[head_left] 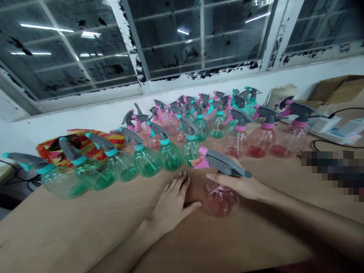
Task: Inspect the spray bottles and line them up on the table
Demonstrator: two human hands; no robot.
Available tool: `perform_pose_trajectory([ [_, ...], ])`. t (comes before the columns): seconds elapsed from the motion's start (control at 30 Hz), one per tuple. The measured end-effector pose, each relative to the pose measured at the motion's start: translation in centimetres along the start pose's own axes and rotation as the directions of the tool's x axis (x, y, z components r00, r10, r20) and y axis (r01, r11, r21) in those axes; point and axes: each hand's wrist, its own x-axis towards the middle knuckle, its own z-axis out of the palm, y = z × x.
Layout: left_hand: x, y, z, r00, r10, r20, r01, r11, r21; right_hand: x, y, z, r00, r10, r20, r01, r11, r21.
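My right hand (241,185) grips a pink spray bottle (218,199) by the neck, under its grey and pink trigger head (220,163); the bottle stands on the brown table (85,231). To the left of that bottle my left hand (172,203) lies flat on the table, fingers stretched out, its thumb close to the bottle's base. Just beyond my hands runs a row of green spray bottles (146,159) with teal collars. More pink spray bottles (260,140) stand at the right.
Many more spray bottles crowd the back of the table under the window. A red and yellow bag (82,142) lies at the left. A white bucket (280,96), cardboard boxes (338,89) and a white device with black cables (331,127) sit at the right.
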Motion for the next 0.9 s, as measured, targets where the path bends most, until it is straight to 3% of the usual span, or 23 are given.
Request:
perform_pose_trajectory([
  [0.17, -0.1, 0.0, 0.0, 1.0, 0.007, 0.014, -0.007, 1.0, -0.008, 0.5, -0.3, 0.5, 0.999, -0.009, 0.052, -0.001, 0.981, 0.196],
  [0.37, 0.1, 0.4, -0.7, 0.997, -0.028, 0.077, 0.028, 1.0, -0.002, 1.9, 0.1, 0.8, 0.985, -0.087, 0.148, 0.053, 0.973, 0.224],
  [0.63, 0.1, 0.2, -0.9, 0.996, -0.031, 0.079, 0.035, 0.999, -0.038, 2.6, 0.6, 1.1, 0.981, -0.147, 0.128, 0.122, 0.975, 0.183],
  [0.9, 0.2, 0.1, -0.7, 0.998, -0.026, 0.056, 0.03, 0.998, -0.06, 2.8, 0.6, 1.5, 0.986, -0.116, 0.117, 0.06, 0.915, 0.399],
])
